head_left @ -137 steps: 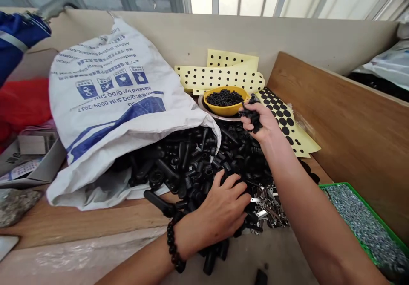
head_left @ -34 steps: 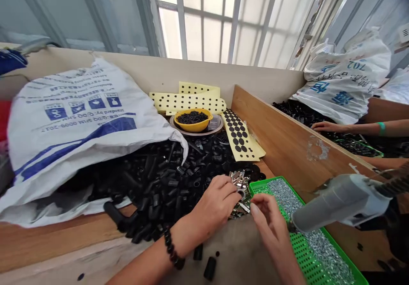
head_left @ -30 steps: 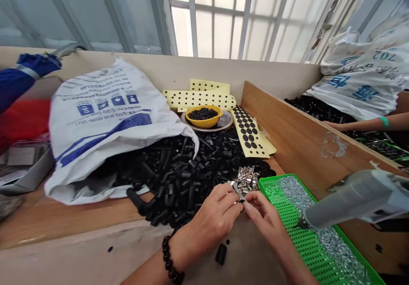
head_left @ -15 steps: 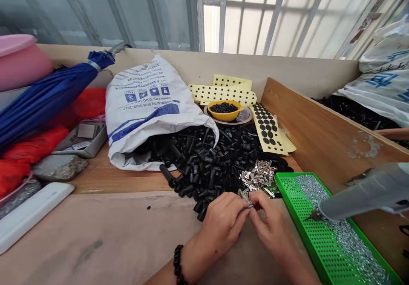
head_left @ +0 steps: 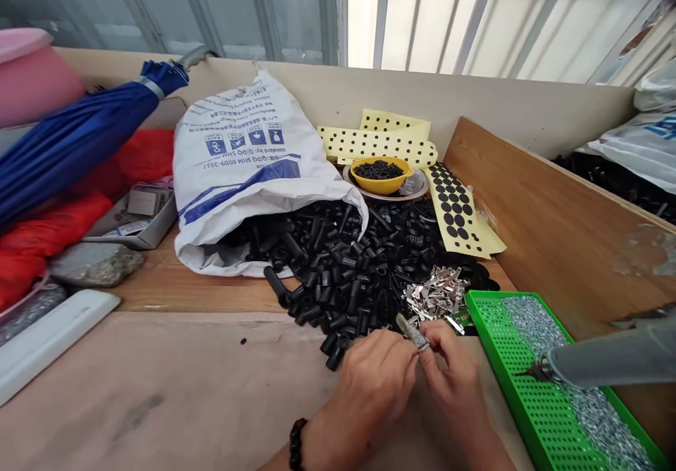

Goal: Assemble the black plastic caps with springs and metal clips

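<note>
My left hand (head_left: 370,390) and my right hand (head_left: 454,379) meet low in the middle, fingers pinched together on a small silver metal clip (head_left: 412,331) that sticks up between them. Just beyond lies a pile of the same silver clips (head_left: 436,293). Behind that spreads a heap of black plastic parts (head_left: 338,260) spilling from a white woven sack (head_left: 243,168). A beaded bracelet (head_left: 296,443) sits on my left wrist.
A green perforated tray (head_left: 507,379) of small screws lies at right, with a grey power tool (head_left: 612,355) resting over it. A yellow bowl (head_left: 381,175), yellow sheets of black dots (head_left: 457,207), a wooden divider (head_left: 560,210), a blue umbrella (head_left: 79,140) and a grey stone (head_left: 95,263) stand around.
My right hand left the yellow bowl and my left hand left the black heap; both came to the clip pile, picked up a clip and drew it toward me. The view swung left.
</note>
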`<state>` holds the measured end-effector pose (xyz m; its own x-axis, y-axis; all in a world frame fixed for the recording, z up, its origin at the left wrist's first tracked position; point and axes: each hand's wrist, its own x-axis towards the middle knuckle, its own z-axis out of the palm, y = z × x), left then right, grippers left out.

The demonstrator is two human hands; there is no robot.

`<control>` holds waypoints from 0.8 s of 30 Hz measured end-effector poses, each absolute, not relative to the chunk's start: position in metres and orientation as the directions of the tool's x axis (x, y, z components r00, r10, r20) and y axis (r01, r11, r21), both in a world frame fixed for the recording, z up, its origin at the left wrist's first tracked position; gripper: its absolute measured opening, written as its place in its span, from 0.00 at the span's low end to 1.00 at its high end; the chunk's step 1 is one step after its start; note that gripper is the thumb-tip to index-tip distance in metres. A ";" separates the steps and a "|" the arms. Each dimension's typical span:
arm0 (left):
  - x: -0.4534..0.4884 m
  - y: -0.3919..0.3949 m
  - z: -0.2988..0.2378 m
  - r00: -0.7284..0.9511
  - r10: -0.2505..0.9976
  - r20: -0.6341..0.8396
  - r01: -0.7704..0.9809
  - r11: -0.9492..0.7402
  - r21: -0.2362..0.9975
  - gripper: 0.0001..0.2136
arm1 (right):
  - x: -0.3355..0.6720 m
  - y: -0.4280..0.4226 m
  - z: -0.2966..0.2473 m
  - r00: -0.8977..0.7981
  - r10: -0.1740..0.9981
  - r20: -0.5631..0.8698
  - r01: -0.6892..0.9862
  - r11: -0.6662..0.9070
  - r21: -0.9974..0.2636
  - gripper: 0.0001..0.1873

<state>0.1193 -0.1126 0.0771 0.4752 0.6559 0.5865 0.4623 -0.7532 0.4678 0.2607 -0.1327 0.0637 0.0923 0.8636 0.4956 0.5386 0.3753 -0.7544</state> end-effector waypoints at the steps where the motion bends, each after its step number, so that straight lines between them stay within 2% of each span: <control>1: 0.120 -0.114 0.078 0.463 0.665 0.586 0.466 -0.745 0.476 0.08 | 0.260 -0.133 0.064 0.114 0.888 0.445 0.455 0.351 -0.818 0.06; 3: 0.122 -0.117 0.078 0.437 0.673 0.596 0.471 -0.736 0.486 0.08 | 0.257 -0.134 0.064 0.157 0.938 0.308 0.257 0.262 -0.930 0.08; 5: 0.124 -0.119 0.078 0.410 0.678 0.610 0.480 -0.729 0.488 0.09 | 0.253 -0.135 0.061 0.190 0.969 0.161 0.056 0.153 -0.987 0.10; 8: 0.125 -0.122 0.077 0.392 0.697 0.601 0.499 -0.710 0.497 0.08 | 0.246 -0.138 0.055 0.205 0.978 -0.036 -0.199 0.005 -0.980 0.12; 11: 0.126 -0.123 0.075 0.374 0.709 0.598 0.502 -0.697 0.513 0.07 | 0.240 -0.142 0.048 0.224 0.961 -0.160 -0.340 -0.077 -0.937 0.18; 15: 0.126 -0.125 0.073 0.341 0.693 0.635 0.506 -0.705 0.497 0.07 | 0.234 -0.146 0.044 0.207 0.956 -0.210 -0.380 -0.119 -0.917 0.17; 21: 0.123 -0.125 0.076 0.400 0.678 0.617 0.534 -0.719 0.445 0.08 | 0.244 -0.144 0.041 0.161 0.976 -0.145 -0.217 -0.108 -0.970 0.18; 24: 0.125 -0.122 0.079 0.433 0.644 0.631 0.522 -0.749 0.407 0.08 | 0.250 -0.140 0.044 0.105 0.986 -0.132 -0.229 -0.105 -0.968 0.14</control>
<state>0.1255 -0.1221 0.0788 0.4325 0.6442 0.6308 0.5220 -0.7493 0.4074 0.2500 -0.1400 0.0440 0.1050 0.9857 -0.1316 -0.2289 -0.1048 -0.9678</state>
